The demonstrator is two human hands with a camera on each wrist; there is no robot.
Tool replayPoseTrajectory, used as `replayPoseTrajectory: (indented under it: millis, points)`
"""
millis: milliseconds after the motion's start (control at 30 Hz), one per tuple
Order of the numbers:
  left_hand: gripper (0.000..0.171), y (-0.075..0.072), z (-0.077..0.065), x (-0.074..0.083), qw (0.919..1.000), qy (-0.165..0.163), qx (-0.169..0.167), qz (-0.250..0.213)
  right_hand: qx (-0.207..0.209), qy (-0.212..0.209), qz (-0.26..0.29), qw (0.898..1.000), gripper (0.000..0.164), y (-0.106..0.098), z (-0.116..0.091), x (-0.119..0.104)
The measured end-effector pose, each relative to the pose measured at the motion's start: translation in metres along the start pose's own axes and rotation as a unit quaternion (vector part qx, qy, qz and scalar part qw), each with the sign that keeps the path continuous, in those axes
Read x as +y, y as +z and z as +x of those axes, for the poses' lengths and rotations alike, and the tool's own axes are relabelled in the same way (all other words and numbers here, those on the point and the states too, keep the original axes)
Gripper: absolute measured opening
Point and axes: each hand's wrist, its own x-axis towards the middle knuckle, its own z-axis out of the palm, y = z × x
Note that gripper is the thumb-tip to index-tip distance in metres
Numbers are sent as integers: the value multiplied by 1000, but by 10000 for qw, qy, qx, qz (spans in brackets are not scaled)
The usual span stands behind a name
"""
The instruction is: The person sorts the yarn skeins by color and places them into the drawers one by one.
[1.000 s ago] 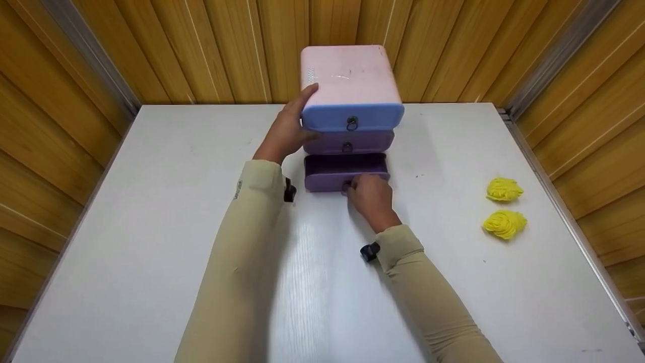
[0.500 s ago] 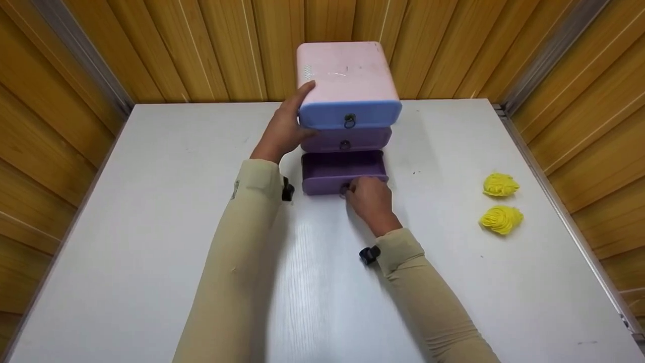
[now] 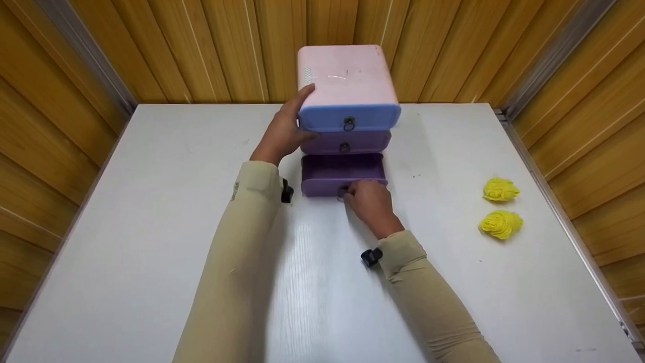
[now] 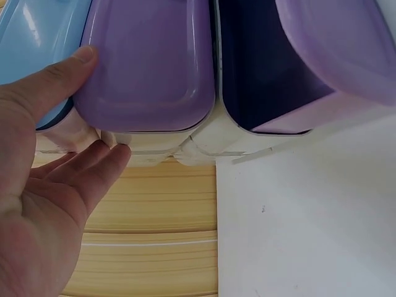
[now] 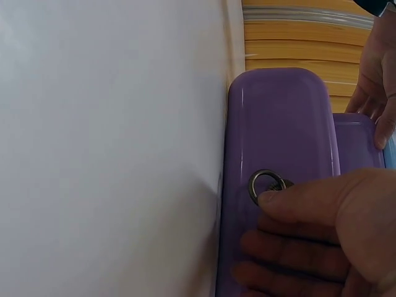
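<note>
A small cabinet with a pink top stands near the back of the table, its three drawers stacked. The blue top drawer and purple middle drawer are closed, while the purple bottom drawer is pulled partway out, its visible inside bare. My left hand holds the cabinet's left side, thumb on the drawer fronts and fingers along the side wall. At the bottom drawer's front, my right hand pinches the metal ring pull between thumb and fingers, which partly cover it.
Two bundles of yellow yarn, a far bundle and a nearer bundle, lie on the right side of the white table. Wood-look panels enclose the table at the back and both sides.
The bottom drawer has slid a little farther out toward me, with my right hand still on its ring. My left hand has kept its place on the cabinet.
</note>
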Motion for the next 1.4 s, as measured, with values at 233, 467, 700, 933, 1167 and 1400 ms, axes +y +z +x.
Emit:
replayPoseTrajectory:
  millis: [233,467,700,933,1167,1400]
  points:
    - [106,2,2,-3,10000,65,5,-44,-199,-89,0,9998,17,-5,-1,1]
    - [108,-1,2,-3,9998,183,62,-26,-322,-224,-14,9992,27,-14,-2,0]
    - [107,-1,0,-3,9999,103,12,37,-349,-189,116,9991,30,-22,-6,3]
    - [107,-1,1,-3,9998,204,11,41,-118,-86,243,9996,31,-34,-10,8]
    - [107,-1,2,-4,9997,82,56,226,139,-116,224,9996,31,-46,-12,17]
    - [108,-1,2,-2,9998,101,-11,172,293,-76,186,9994,31,-57,-11,30]
